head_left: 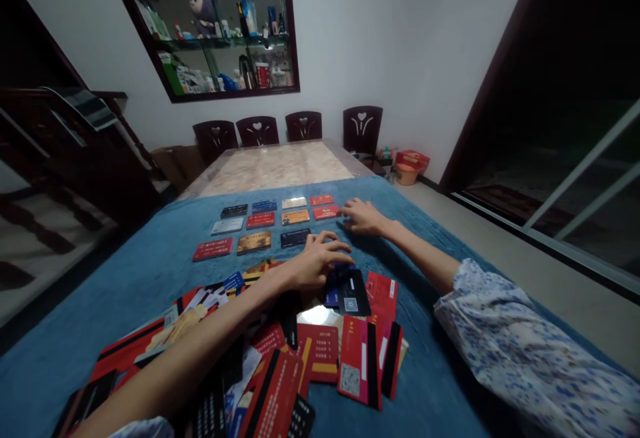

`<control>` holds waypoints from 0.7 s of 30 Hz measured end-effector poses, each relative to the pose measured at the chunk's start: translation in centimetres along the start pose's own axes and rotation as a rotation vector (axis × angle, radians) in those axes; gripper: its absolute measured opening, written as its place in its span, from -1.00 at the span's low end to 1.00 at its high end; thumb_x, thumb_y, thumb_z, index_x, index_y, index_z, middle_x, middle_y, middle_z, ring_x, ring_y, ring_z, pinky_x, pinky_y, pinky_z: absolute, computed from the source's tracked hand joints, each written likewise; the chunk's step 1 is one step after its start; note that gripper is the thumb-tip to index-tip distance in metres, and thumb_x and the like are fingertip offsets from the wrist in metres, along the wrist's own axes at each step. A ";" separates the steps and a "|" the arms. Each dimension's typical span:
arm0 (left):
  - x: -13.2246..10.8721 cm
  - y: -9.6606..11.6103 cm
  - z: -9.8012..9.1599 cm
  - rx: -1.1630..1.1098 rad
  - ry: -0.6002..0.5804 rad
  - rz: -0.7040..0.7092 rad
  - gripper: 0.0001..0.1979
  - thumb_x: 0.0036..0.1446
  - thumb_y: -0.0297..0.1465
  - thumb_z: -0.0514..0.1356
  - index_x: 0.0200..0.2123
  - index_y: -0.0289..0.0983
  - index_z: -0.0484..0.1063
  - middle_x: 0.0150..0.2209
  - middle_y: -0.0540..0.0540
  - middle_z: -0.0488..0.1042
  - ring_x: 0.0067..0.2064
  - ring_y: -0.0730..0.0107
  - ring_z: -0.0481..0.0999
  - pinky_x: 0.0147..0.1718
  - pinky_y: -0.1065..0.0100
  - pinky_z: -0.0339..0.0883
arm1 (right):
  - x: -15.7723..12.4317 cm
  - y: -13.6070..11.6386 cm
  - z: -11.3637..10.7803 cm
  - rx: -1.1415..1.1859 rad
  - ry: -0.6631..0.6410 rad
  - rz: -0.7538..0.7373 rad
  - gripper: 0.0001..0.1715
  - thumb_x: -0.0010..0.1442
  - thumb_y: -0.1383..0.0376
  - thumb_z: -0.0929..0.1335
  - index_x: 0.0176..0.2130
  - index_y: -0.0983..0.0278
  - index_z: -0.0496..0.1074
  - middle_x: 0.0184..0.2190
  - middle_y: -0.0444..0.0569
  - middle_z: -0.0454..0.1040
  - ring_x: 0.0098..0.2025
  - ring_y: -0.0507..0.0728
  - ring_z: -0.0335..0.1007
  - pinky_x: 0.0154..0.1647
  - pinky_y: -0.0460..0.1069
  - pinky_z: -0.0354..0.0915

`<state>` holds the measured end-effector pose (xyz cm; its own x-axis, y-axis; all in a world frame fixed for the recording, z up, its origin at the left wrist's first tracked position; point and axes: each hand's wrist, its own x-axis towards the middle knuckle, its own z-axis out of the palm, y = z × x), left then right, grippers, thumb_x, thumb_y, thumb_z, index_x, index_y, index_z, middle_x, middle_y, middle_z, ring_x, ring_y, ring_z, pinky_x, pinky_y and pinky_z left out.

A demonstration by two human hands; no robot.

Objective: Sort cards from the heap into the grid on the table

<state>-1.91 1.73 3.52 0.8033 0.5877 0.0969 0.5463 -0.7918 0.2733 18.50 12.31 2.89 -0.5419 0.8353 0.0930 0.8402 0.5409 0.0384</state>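
Observation:
My left hand (320,261) reaches across a loose heap of cards, its fingers bent and apart over a dark blue card (331,298) and a black card with a square code (354,295). Whether its fingertips press on a card there is hard to see. My right hand (363,217) rests with spread fingers at the right end of the laid-out rows, its fingertips beside a red card (326,212). Those rows also hold an orange card (295,217), a gold card (255,242) and a dark card (295,238). My left forearm hides part of the heap.
A blue cloth (165,291) covers the near part of the long table, whose stone top (280,161) shows beyond. Red cards (360,358) lie at the heap's right side. Dark chairs (363,128) stand at the far end; a sliding glass door (565,178) is to the right.

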 end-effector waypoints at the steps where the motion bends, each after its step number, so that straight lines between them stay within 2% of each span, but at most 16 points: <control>1: -0.2 0.5 0.0 -0.018 -0.027 0.019 -0.41 -0.01 -0.62 0.09 0.04 0.01 0.48 0.19 -0.02 0.40 0.23 0.02 0.15 0.09 -0.01 0.02 | -0.4 -0.2 0.0 0.004 0.010 -0.009 -0.49 0.19 0.31 0.29 0.15 0.19 0.37 0.04 0.13 0.40 0.06 0.30 0.21 -0.06 0.15 0.22; 4: -0.7 1.5 0.0 -0.052 -0.098 0.054 -0.33 -0.11 -0.65 0.11 0.03 0.07 0.48 0.19 0.03 0.41 0.26 0.01 0.13 0.10 -0.03 -0.02 | -1.7 -0.8 0.0 0.012 0.036 -0.022 -0.52 0.21 0.32 0.28 0.13 0.20 0.39 0.04 0.13 0.41 0.06 0.29 0.21 -0.06 0.14 0.20; 7: -0.9 1.7 0.2 -0.044 -0.122 0.065 -0.31 -0.12 -0.64 0.12 0.04 0.09 0.47 0.18 0.04 0.43 0.28 0.00 0.12 0.11 -0.05 -0.04 | -2.9 -1.2 0.0 0.021 0.054 -0.040 -0.55 0.23 0.32 0.27 0.11 0.20 0.41 0.04 0.11 0.41 0.07 0.28 0.20 -0.06 0.12 0.17; 13: -1.3 1.3 0.5 0.102 -0.105 0.054 -0.36 -0.07 -0.57 0.16 0.12 -0.02 0.40 0.22 -0.07 0.38 0.30 -0.08 0.07 0.13 -0.12 -0.08 | -4.8 -1.9 0.3 0.070 0.108 -0.042 -0.58 0.24 0.31 0.28 0.08 0.19 0.43 0.00 0.09 0.44 0.03 0.26 0.21 -0.10 0.08 0.13; 21: -2.0 1.5 0.6 0.281 -0.066 -0.031 -0.45 0.02 -0.52 0.14 0.14 -0.17 0.37 0.14 -0.21 0.39 0.26 -0.11 0.11 0.10 -0.14 0.02 | -6.9 -2.6 0.5 0.134 0.167 -0.142 -0.68 0.24 0.33 0.29 -0.04 0.21 0.51 -0.11 0.07 0.50 -0.05 0.23 0.25 -0.14 0.08 0.09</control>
<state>-2.52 -0.71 3.11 0.7937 0.6076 0.0278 0.6079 -0.7940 -0.0019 20.07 5.19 1.64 -0.6345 0.7281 0.2595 0.7400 0.6692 -0.0680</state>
